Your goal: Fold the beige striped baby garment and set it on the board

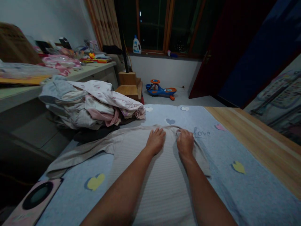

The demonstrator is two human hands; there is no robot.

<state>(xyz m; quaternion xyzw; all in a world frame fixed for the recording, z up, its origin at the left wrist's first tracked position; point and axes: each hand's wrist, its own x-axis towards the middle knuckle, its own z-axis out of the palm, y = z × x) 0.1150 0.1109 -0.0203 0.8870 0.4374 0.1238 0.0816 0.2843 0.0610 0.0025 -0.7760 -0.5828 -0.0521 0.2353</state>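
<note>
A beige striped shirt (164,182) lies spread flat on a light blue blanket (235,185) with coloured hearts. My left hand (155,140) rests flat on the shirt near its collar, fingers stretched out and together. Just to its right, my right hand (185,142) has its fingers curled and pinches the fabric at the collar edge. One long sleeve (82,153) of the shirt trails off to the left.
A heap of folded and loose clothes (94,105) sits at the blanket's far left. A cluttered desk (58,73) runs along the left. A wooden board (258,141) lies to the right. On the floor beyond stand a toy ride-on car (161,89) and a wooden step (129,84).
</note>
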